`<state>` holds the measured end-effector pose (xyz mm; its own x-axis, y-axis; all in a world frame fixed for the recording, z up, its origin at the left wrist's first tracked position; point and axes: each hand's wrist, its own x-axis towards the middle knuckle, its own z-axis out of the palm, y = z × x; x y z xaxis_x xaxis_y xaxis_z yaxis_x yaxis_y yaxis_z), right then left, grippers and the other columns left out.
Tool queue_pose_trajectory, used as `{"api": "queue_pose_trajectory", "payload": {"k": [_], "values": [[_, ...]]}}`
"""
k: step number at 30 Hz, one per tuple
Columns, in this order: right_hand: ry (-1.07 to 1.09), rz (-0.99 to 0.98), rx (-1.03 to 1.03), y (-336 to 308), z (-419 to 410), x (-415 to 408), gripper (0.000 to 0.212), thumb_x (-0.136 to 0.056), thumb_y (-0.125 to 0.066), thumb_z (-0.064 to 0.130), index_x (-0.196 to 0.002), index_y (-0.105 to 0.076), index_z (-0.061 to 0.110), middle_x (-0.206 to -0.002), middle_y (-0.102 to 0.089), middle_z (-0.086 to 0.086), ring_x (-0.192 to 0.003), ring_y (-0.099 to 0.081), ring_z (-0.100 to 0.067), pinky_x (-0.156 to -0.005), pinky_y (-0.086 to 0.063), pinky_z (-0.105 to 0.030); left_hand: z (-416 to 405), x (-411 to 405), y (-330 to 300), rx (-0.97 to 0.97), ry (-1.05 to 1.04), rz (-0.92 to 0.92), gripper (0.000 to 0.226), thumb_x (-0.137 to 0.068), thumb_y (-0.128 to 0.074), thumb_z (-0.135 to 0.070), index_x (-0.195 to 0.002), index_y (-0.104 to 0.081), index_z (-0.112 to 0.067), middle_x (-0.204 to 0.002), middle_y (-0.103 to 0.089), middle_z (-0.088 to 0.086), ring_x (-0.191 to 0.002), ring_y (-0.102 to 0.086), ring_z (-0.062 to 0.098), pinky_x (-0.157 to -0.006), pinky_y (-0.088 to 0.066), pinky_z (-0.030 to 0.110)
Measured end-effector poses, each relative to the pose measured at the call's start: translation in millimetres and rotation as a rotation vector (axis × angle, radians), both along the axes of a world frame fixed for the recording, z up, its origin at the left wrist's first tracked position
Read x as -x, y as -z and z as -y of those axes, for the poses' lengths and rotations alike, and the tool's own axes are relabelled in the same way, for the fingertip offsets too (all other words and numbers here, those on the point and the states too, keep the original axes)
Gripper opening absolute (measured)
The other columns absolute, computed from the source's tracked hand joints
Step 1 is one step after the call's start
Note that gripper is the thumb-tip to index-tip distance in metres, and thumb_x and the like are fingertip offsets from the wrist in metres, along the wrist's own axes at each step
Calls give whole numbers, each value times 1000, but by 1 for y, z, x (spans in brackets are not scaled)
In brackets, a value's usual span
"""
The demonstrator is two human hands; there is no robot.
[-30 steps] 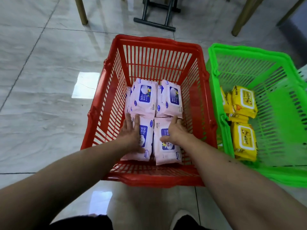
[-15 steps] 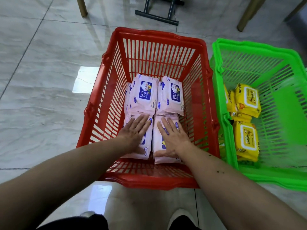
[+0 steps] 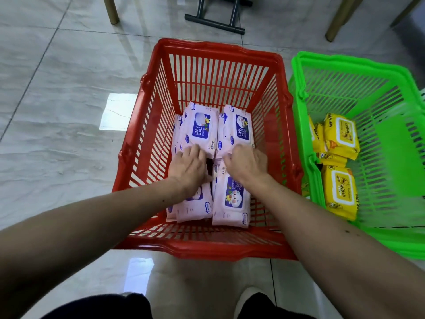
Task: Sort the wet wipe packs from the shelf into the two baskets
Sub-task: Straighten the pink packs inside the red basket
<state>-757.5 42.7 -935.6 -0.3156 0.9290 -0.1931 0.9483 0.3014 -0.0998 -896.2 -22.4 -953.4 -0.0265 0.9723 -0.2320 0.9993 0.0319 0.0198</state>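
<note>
Nearest the person, two pink packs (image 3: 231, 199) lie side by side on the floor of the red basket (image 3: 207, 246), long axes running away from the body. Just beyond them the left hand (image 3: 189, 165) and right hand (image 3: 247, 163) are laid with fingers curled over the near edges of the far pink packs (image 3: 201, 128), though a true grip cannot be told. The yellow packs (image 3: 340, 134) are kept apart in the green basket (image 3: 299, 93) to the right.

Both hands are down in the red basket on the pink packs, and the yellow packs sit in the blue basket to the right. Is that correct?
Not quite: the head view shows the yellow packs in a green basket, not a blue one. The rest holds: the left hand and right hand are in the red basket on the pink packs.
</note>
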Motion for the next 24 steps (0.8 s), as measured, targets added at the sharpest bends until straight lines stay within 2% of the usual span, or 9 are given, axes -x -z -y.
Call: {"api": "queue_pose_trajectory", "payload": {"k": [2, 4, 6, 10, 13, 16, 18, 21, 24], "values": [[82, -110, -70, 1, -21, 4, 45, -98, -41, 38, -129, -50, 7, -134, -50, -14, -123, -48, -31, -92, -45, -41, -24, 12, 0, -43, 64, -42, 76, -92, -42, -56, -147, -21, -8, -153, -24, 15, -141, -24, 30, -116, -23, 42], [125, -153, 73, 9, -42, 5, 55, -102, -31, 39, -150, -25, 12, -159, -19, -8, -145, -20, -28, -112, -28, -45, -49, 26, 5, 32, 57, -34, 84, -94, -32, -60, -153, 4, -12, -161, 8, 13, -149, 7, 31, -121, -4, 46], [122, -125, 235, 22, -59, 6, 59, -103, -22, 42, -156, -2, 23, -164, 10, 2, -151, 7, -22, -122, -9, -45, -70, 37, 16, 97, 26, -2, 86, -93, -25, -64, -151, 17, -17, -158, 24, 10, -145, 23, 30, -120, 5, 51], [95, -133, 288, 52, -78, 19, 56, -102, -15, 45, -154, 4, 34, -161, 22, 2, -148, 22, -22, -121, 9, -48, -89, 59, 39, 168, -157, 206, 88, -88, -29, -70, -148, 24, -32, -156, 31, 4, -145, 20, 31, -118, 0, 53], [73, -97, 234, 66, -74, 29, 53, -101, -11, 49, -153, 0, 41, -161, 21, 7, -148, 23, -23, -120, 7, -52, -88, 61, 43, 225, -342, 388, 94, -87, -40, -67, -147, 24, -33, -157, 29, 5, -148, 10, 34, -117, -9, 52], [92, -135, 180, 68, -73, 31, 51, -102, -14, 47, -152, -6, 42, -163, 15, 7, -149, 20, -24, -120, 7, -51, -98, 45, 37, 222, -483, 519, 92, -90, -45, -60, -151, 15, -28, -158, 24, 13, -146, 10, 40, -117, -6, 56], [123, -173, 200, 67, -74, 31, 51, -102, -17, 45, -153, -7, 41, -163, 13, 8, -149, 17, -26, -121, 8, -49, -108, 35, 30, 150, -583, 516, 90, -89, -47, -59, -153, 4, -20, -160, 11, 18, -147, 4, 41, -118, -12, 55], [117, -250, 193, 62, -75, 30, 57, -102, -23, 39, -155, -5, 31, -164, 10, 5, -151, 10, -20, -121, 9, -44, -122, 27, 26, 5, -751, 471, 97, -81, -65, -54, -151, -13, -10, -153, -18, 22, -142, -20, 38, -116, -26, 50], [173, -348, 200, 59, -78, 24, 60, -102, -31, 38, -156, -11, 21, -164, 5, 1, -151, 6, -18, -122, 6, -39, -132, 31, 23, -17, -941, 557, 91, -65, -83, -45, -136, -38, -8, -138, -39, 17, -126, -41, 33, -106, -40, 44]]}}
